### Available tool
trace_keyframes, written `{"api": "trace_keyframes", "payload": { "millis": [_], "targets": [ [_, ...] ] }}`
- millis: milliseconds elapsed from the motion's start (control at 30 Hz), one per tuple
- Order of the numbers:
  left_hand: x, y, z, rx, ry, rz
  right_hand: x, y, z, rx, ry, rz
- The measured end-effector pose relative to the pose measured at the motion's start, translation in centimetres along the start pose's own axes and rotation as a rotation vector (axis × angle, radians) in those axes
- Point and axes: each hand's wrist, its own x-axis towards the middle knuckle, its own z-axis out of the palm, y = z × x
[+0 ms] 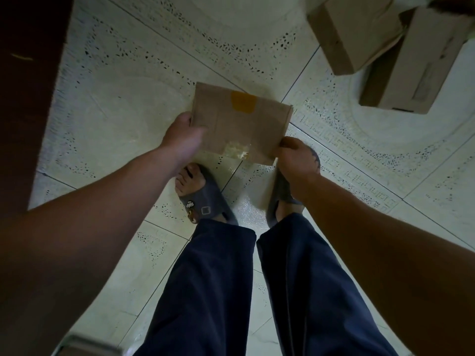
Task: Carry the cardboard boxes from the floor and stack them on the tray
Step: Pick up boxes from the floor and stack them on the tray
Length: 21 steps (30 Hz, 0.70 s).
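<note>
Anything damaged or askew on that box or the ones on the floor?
The held cardboard box has a scuffed whitish patch by its near edge. The two floor boxes lie crooked, one overlapping the other.

The person wears loose, dark navy trousers (210, 291), wide in the leg, which fill the view toward 6 o'clock and end in hems at the ankles. On the feet are grey open-toed slide sandals: the left sandal (205, 201) at 8 o'clock from the middle and the right sandal (279, 196) at 4 o'clock. The left strap carries small charms: a pale square outline (206, 210) and a lettered charm (189, 204) too small to read. The left hand (183, 140), the right hand (295, 158) and both forearms are bare.
</note>
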Motion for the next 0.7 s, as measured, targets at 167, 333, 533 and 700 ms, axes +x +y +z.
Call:
{"api": "trace_keyframes", "payload": {
  "millis": [167,333,533,700],
  "targets": [
    [-3.2,0.5,-0.9,-0.101,-0.001,0.029,-2.8,-0.3,-1.3,0.088,0.024,-0.038],
    [-8.5,1.0,-1.8,-0.183,-0.034,0.028,-7.0,-1.5,-4.1,0.198,0.037,-0.063],
    [-18.4,4.7,-5.4,-0.359,0.014,0.105,-15.8,-5.3,-9.2,0.297,0.046,-0.186],
    [-27.9,8.3,-9.2,-0.42,0.056,0.206,-25.2,-9.5,-13.0,0.303,0.071,-0.332]
  ]
}}
